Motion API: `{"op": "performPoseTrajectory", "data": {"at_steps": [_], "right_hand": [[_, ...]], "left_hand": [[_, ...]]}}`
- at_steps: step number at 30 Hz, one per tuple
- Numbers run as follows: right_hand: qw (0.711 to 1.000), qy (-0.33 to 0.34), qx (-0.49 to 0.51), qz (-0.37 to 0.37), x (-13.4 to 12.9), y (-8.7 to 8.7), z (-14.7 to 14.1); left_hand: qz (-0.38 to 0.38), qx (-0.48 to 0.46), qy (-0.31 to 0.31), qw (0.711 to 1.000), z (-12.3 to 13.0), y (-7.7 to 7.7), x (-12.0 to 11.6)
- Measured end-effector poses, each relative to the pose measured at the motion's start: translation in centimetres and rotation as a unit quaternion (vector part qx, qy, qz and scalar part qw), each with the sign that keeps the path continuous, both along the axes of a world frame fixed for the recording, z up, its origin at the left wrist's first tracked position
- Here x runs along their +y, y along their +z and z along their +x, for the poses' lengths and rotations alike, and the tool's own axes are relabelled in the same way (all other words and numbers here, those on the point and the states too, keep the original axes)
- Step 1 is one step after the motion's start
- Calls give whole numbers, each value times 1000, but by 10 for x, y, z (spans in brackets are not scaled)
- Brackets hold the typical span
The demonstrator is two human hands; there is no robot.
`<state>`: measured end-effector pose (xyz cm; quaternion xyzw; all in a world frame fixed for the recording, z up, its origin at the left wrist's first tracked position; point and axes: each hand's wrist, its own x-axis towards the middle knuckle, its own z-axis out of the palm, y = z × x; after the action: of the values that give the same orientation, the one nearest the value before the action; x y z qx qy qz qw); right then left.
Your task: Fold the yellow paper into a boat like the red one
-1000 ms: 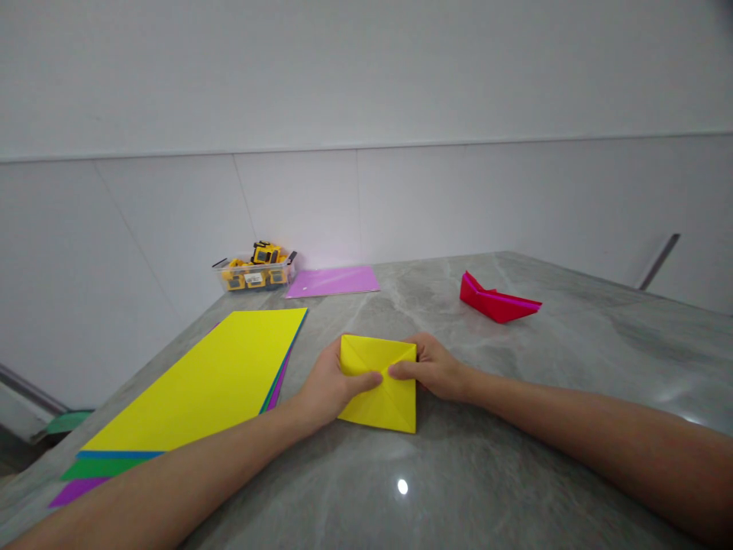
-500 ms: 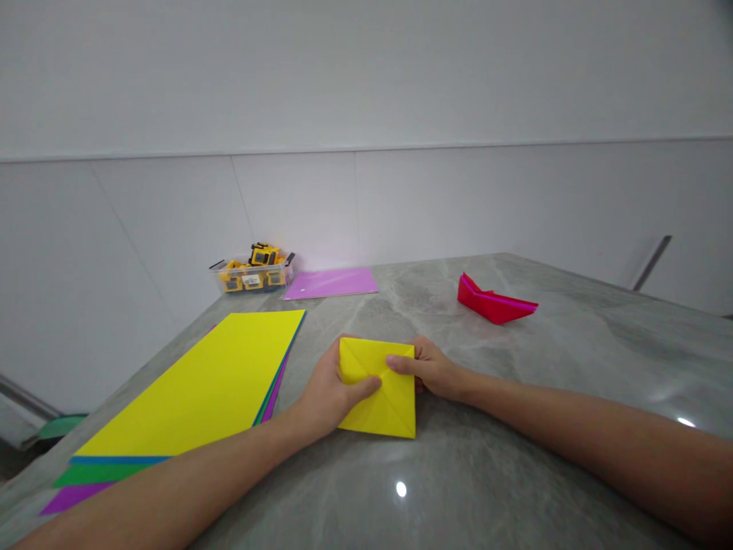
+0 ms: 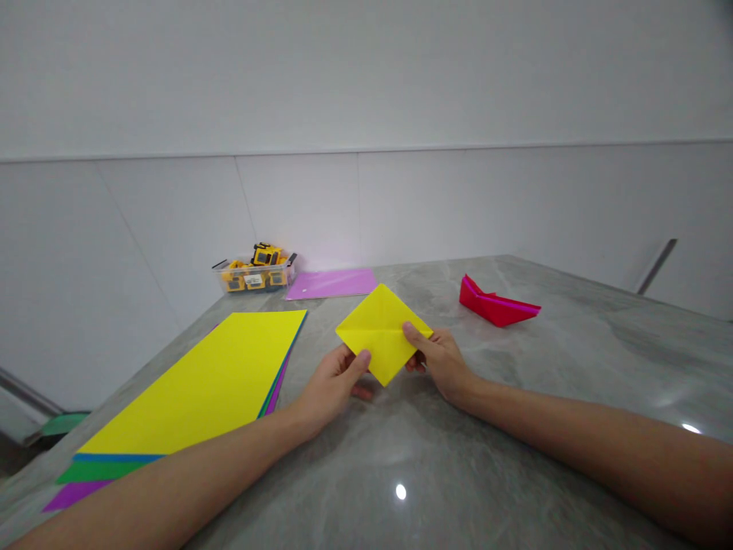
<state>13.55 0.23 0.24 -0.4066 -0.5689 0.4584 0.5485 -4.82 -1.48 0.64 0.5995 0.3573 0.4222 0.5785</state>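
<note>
A folded yellow paper square (image 3: 382, 328) is held up above the table, turned so that one corner points away and one toward me. Crease lines run across its face. My left hand (image 3: 337, 378) pinches its lower left edge, thumb on top and fingers mostly hidden behind. On the other side, my right hand (image 3: 440, 355) grips near the right corner, its thumb lying on the face and its fingers underneath. Beyond my right hand sits a red folded paper boat (image 3: 497, 305) with a magenta rim.
A stack of large coloured paper sheets (image 3: 200, 374), yellow on top, lies to the left. Behind it stands a clear plastic box (image 3: 255, 276) of yellow toy vehicles. Purple paper (image 3: 329, 283) lies near the wall. The grey marbled table (image 3: 486, 473) reflects lights.
The yellow paper has been turned from sitting square-on to a diamond position and raised slightly away from me. Both hands have shifted their hold toward its lower left edge and right corner.
</note>
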Motion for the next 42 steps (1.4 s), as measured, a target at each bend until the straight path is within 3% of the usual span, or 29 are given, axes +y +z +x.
{"op": "performPoseTrajectory", "data": {"at_steps": [2,8,11,13,19,27,36,42], "right_hand": [[999,42,-24,-26,0,-2,-1],[967,205,-139,-54,-4,-2,-3],[939,295,-171,-29,-7,-2,-3],[930,318,-181,-25,-9,-3,-3],[926,314,-208,-30,-10,-4,1],[941,242,-235,7,-3,-6,4],[916,279,-288,22,-11,-2,1],[911,311,-269,15,-10,-5,3]], "left_hand": [[14,-8,16,1000,0,-3,0],[65,-1,164,984,-4,-3,1],[104,35,185,977,-6,-1,-1],[114,47,176,977,-6,-1,-1],[82,34,142,986,-7,-2,1],[5,-16,79,997,-5,2,2],[-47,-45,76,995,-5,5,1],[-62,-43,59,995,-5,10,-6]]}}
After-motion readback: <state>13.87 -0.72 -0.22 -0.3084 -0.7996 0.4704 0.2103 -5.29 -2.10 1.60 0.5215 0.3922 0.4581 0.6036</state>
